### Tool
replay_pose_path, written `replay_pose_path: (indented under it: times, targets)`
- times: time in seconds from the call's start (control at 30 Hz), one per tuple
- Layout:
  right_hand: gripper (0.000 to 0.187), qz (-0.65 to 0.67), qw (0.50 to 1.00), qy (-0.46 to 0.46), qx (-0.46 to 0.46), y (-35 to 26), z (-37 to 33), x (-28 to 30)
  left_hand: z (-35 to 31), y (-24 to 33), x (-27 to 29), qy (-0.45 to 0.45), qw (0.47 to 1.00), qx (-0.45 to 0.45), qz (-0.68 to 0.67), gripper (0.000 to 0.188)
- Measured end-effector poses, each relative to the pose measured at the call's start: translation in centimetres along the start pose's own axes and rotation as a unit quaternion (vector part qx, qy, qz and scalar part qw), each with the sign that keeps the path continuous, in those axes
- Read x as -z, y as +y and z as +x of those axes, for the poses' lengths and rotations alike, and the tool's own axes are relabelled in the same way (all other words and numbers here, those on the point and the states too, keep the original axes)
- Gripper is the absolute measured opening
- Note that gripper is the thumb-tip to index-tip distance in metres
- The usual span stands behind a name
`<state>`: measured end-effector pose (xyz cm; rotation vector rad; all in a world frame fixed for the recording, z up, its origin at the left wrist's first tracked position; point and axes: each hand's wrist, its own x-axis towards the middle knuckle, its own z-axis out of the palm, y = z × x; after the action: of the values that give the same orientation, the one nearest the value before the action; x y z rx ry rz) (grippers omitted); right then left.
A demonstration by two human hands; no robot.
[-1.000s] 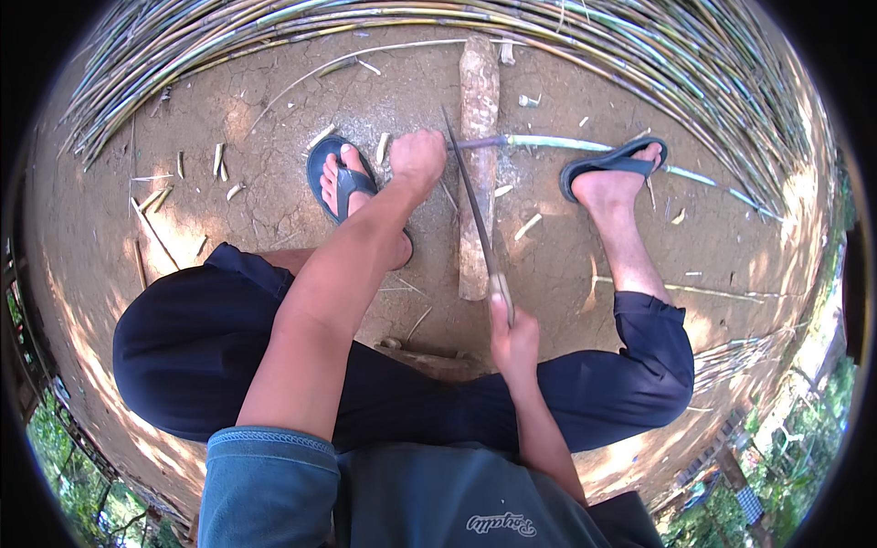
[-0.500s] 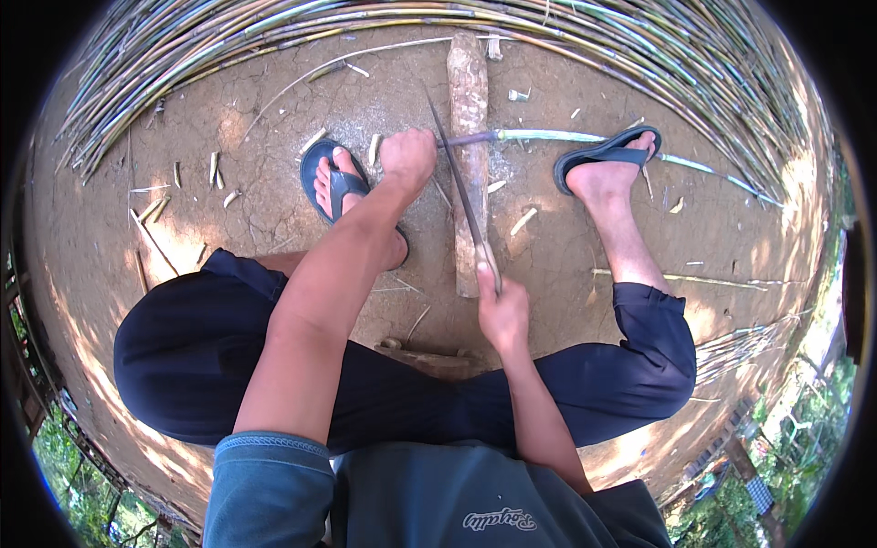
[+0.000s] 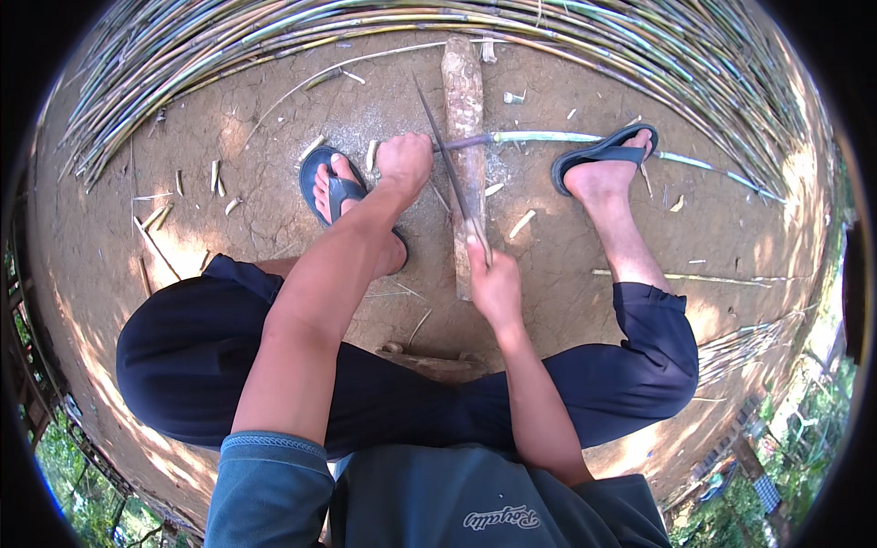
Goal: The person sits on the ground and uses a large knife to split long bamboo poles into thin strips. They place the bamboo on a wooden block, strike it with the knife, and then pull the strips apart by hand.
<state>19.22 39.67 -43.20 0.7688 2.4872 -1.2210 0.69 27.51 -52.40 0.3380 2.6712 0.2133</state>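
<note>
My left hand [image 3: 404, 164] is closed round the near end of a long cane stalk [image 3: 539, 136], purplish by the hand and pale green farther right. The stalk lies across a thick wooden log [image 3: 464, 100] on the ground and runs under my right sandal [image 3: 605, 157]. In my right hand [image 3: 496, 285] is the handle of a long, narrow machete [image 3: 449, 164]. Its dark blade slants up and left over the log, meeting or crossing the stalk just right of my left fist. Whether the edge touches the stalk I cannot tell.
A large heap of long cane stalks [image 3: 301, 41] curves along the far side. Short cut pieces [image 3: 522, 223] lie scattered on the dirt ground. My left sandal [image 3: 320, 183] is beside my left hand. A smaller bundle of thin stalks [image 3: 749, 352] lies at the right.
My right hand and the machete have shifted slightly left and up. The left hand keeps its grip on the stalk, nearly in the same place.
</note>
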Motion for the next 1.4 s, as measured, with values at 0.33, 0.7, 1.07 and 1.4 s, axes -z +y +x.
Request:
replay_pose_path:
  times: [0.33, 0.7, 1.07, 1.4]
  targets:
    - [0.053, -0.038, 0.996, -0.012, -0.085, 1.3, -8.3, 4.2, 0.9, -1.0, -0.3, 0.011, 1.000, 0.011, 0.017, 0.023]
    - [0.058, -0.023, 0.998, -0.016, -0.051, -1.8, -5.6, 4.4, 1.4, -1.2, 0.4, 0.000, 0.999, 0.007, 0.044, 0.023]
    - [0.060, -0.021, 1.000, 0.004, -0.011, 0.3, -6.8, 3.4, 0.0, -0.7, -0.5, -0.013, 0.999, 0.013, 0.032, 0.022]
    - [0.057, -0.026, 0.998, -0.023, -0.048, -2.4, -8.0, 5.3, 0.0, -2.5, 0.4, 0.003, 0.998, 0.032, 0.048, 0.023]
